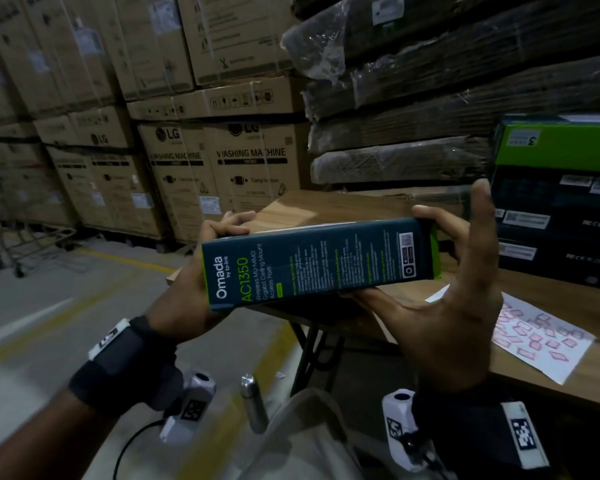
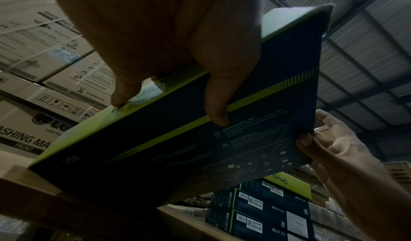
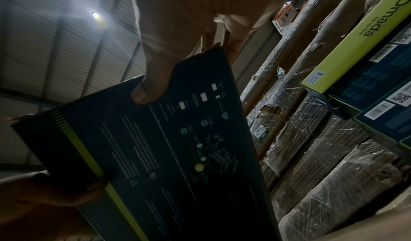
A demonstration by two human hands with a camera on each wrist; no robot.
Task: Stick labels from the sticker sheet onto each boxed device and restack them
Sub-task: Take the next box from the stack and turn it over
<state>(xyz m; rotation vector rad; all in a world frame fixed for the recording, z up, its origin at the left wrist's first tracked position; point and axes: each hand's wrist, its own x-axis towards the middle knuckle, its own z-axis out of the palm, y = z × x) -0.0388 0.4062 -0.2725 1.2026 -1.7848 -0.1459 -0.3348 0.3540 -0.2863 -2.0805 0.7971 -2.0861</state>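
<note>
Both hands hold one boxed device (image 1: 321, 263) in the air over the near edge of the wooden table (image 1: 326, 206). Its long axis runs left to right across the body, and a narrow printed side faces the head camera. The left hand (image 1: 201, 271) grips the left end, thumb on the underside and fingers curled over the top. The right hand (image 1: 451, 289) pinches the right end, thumb beneath and one finger on the top edge, with the other fingers spread free. On the table the sticker sheet (image 1: 541, 336) lies just under the right hand, which is clearly the nearer one to it. A stack of matching boxes (image 1: 555, 206) stands behind the sheet. Large cartons (image 1: 194, 174) and wrapped bundles (image 1: 430, 98) fill the background. Nothing seems to block the way down to the sheet.
</note>
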